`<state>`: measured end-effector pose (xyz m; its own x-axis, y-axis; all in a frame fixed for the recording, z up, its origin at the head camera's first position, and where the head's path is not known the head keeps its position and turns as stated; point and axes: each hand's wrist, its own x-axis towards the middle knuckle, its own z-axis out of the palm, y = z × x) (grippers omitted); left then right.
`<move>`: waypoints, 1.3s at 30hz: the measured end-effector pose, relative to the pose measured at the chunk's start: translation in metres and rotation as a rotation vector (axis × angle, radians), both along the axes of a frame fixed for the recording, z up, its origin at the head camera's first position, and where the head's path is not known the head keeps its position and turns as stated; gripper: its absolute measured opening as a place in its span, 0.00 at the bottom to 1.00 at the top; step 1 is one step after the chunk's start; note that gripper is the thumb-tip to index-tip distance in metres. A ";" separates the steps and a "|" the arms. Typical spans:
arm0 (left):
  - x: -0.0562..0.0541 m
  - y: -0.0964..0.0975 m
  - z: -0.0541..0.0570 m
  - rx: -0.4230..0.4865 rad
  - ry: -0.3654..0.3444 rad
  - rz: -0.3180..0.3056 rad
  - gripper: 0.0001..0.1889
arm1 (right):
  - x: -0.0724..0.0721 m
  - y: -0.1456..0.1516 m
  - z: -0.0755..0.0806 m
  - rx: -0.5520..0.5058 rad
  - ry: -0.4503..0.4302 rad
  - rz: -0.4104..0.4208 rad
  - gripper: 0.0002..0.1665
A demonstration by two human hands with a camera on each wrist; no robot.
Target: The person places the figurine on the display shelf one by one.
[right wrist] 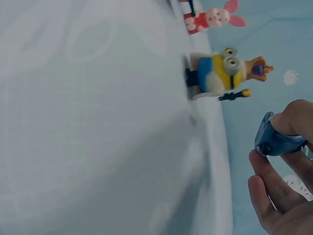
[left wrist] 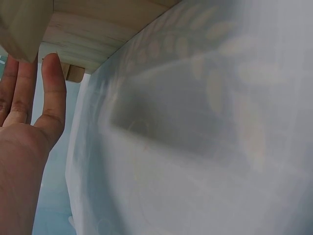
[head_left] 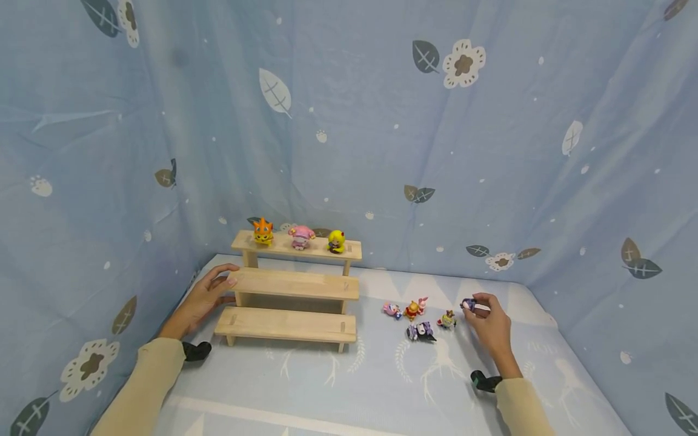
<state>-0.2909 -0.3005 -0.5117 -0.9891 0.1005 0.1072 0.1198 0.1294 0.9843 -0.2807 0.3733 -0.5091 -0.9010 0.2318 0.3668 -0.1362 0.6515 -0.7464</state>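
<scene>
A three-tier wooden display stand [head_left: 294,283] stands at centre left. My left hand [head_left: 208,295] is at the left end of its middle tier, fingertips against the board's end; in the left wrist view the fingers look mostly straight, partly hidden by the wood. To the right, my right hand [head_left: 492,326] pinches a small blue figurine [right wrist: 279,139] between thumb and fingers, raised off the cloth. Left of that hand stands a Minion figurine [right wrist: 217,73] with a crown. Beyond it are a piglet figurine [right wrist: 210,18], a yellow-and-red bear figurine [head_left: 411,310], a pink figurine [head_left: 391,310] and a purple-and-black figurine [head_left: 421,331].
On the top tier stand an orange-and-yellow figurine [head_left: 263,232], a pink-hatted figurine [head_left: 301,237] and a yellow-haired figurine [head_left: 336,242]. A pale blue patterned cloth [head_left: 382,393] covers the surface. Blue curtains [head_left: 360,121] enclose the back and both sides.
</scene>
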 end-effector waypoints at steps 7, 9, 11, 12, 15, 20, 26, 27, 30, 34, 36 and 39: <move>0.002 -0.002 0.000 -0.009 0.004 -0.009 0.29 | 0.003 -0.009 0.020 -0.089 0.040 0.024 0.25; 0.002 -0.002 0.001 -0.017 0.012 -0.010 0.30 | 0.003 -0.012 0.025 -0.098 0.049 0.034 0.25; 0.002 -0.002 0.001 -0.023 0.012 -0.005 0.30 | 0.003 -0.015 0.030 -0.114 0.054 0.059 0.25; 0.003 -0.002 0.001 -0.024 0.008 -0.001 0.30 | 0.003 -0.016 0.031 -0.118 0.058 0.078 0.26; 0.003 -0.002 0.000 -0.033 -0.006 0.002 0.31 | 0.003 -0.021 0.035 -0.127 0.064 0.124 0.26; 0.003 -0.001 -0.003 -0.026 0.003 0.002 0.32 | 0.003 -0.030 0.038 -0.099 0.059 0.182 0.27; -0.001 -0.001 -0.003 -0.027 0.012 -0.005 0.32 | 0.000 -0.041 0.043 -0.066 0.035 0.235 0.28; -0.001 -0.001 -0.002 -0.023 0.013 -0.003 0.31 | 0.000 -0.044 0.045 -0.070 0.036 0.244 0.28; -0.001 -0.001 -0.001 -0.022 0.027 -0.007 0.30 | -0.001 -0.052 0.049 -0.088 0.031 0.286 0.29; 0.000 -0.001 -0.001 -0.014 0.031 -0.015 0.31 | -0.001 -0.063 0.051 -0.105 0.024 0.326 0.30; 0.001 -0.002 -0.001 -0.020 0.020 -0.016 0.31 | 0.000 -0.067 0.050 -0.107 0.015 0.339 0.30; 0.000 -0.001 0.000 -0.027 0.016 -0.020 0.31 | -0.001 -0.072 0.053 -0.118 0.016 0.360 0.29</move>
